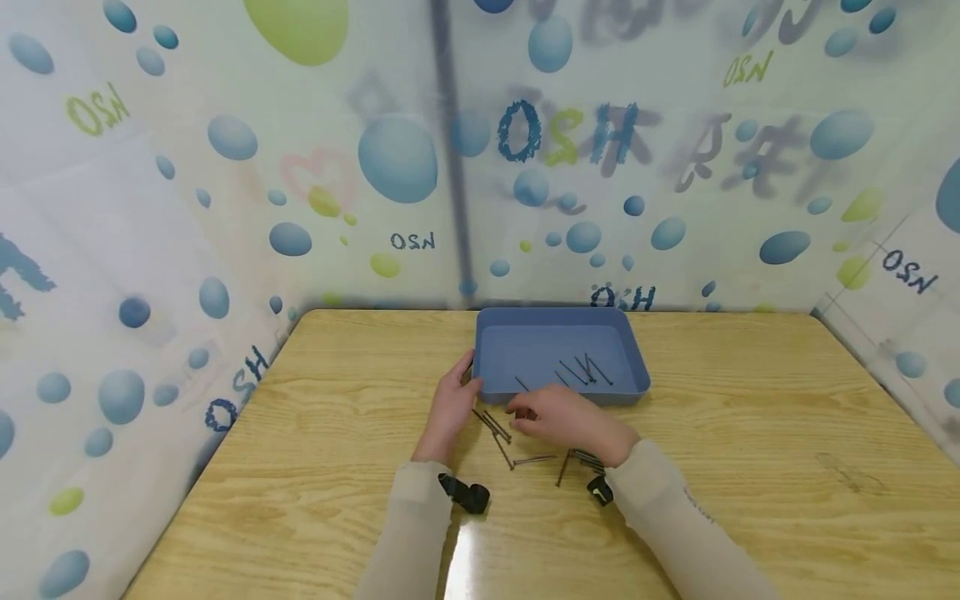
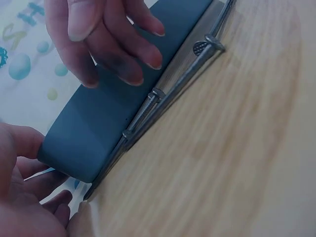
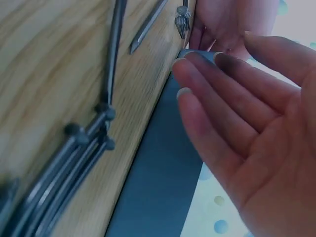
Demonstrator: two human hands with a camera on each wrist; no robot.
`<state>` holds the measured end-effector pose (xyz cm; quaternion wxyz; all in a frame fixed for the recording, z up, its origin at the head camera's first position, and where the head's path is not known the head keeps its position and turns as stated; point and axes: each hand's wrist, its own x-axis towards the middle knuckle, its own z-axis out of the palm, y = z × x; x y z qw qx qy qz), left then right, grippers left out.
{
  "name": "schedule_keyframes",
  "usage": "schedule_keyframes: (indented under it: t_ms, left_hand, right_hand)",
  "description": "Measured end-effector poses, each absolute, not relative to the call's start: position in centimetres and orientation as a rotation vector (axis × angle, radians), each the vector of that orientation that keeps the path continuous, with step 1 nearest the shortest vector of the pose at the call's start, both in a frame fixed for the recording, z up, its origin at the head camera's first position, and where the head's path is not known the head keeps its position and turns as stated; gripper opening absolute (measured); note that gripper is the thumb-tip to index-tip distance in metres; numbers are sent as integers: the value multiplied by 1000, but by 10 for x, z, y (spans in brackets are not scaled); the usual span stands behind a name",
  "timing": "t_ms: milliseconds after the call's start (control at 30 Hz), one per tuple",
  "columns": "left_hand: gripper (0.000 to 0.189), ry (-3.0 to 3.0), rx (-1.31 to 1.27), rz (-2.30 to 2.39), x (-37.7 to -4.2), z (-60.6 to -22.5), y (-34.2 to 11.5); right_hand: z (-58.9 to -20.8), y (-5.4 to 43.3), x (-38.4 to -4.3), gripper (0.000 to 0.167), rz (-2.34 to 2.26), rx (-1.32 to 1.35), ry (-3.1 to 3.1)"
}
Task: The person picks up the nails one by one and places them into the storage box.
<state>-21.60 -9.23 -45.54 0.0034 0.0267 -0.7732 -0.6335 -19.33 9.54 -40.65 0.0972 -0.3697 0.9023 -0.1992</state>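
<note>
A blue rectangular tray (image 1: 517, 346) stands toward the back of the wooden table, with several long nails (image 1: 588, 371) lying inside. My left hand (image 1: 447, 408) holds the tray's front left corner, thumb near the front wall and fingers along the left side. Just in front of the tray's front wall hovers my right hand (image 1: 566, 414); its fingers (image 3: 212, 113) are loosely bent, and no nail shows in them. Loose nails (image 1: 493, 427) lie on the table between the hands. Another bunch of nails (image 3: 59, 182) lies under the right wrist, partly hidden in the head view.
Bare wooden tabletop (image 1: 750, 400) extends to both sides of the tray. Behind it hangs a printed curtain (image 1: 337, 167) with blue and green drops, meeting the table's back edge. Dark wrist cameras (image 1: 472, 498) are strapped at both sleeves.
</note>
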Motion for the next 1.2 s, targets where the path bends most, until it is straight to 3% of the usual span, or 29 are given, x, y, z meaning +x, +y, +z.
schedule_keyframes:
  t_ms: [467, 733, 1200]
  left_hand:
    - [52, -2429, 63, -2000, -212, -448, -92]
    - [52, -2414, 86, -2090, -202, -430, -91]
    - [52, -2422, 91, -2018, -215, -454, -92]
  right_hand:
    - [-410, 82, -184, 26, -372, -1209, 2726]
    - [-418, 76, -177, 32, -238, -1221, 2784]
    - [-417, 71, -170, 23, -153, -1127, 2880]
